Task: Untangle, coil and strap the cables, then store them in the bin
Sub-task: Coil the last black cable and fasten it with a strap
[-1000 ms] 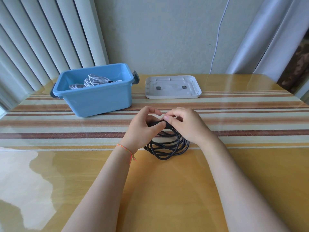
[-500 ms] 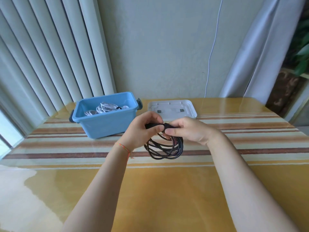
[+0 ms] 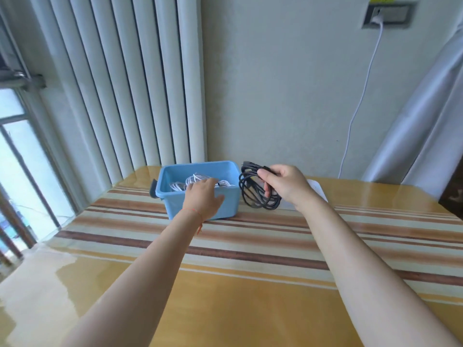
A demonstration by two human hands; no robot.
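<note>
A coiled black cable (image 3: 253, 190) hangs in the air just right of the blue bin (image 3: 226, 206), and my right hand (image 3: 285, 184) grips its top. A coiled white cable (image 3: 198, 181) lies inside the bin. My left hand (image 3: 203, 196) reaches over the bin's front wall with its fingers straight, near the white cable; whether it touches the cable I cannot tell.
The bin's white lid (image 3: 319, 192) lies on the table behind my right hand, mostly hidden. A white cord (image 3: 360, 96) runs down the wall from a socket (image 3: 388, 15). The striped table (image 3: 250, 244) spreads in front, with vertical blinds (image 3: 112, 83) at the left.
My left hand let go of the black cable and moved to the bin. My right hand lifted the coil up beside the bin. The view tilted upward.
</note>
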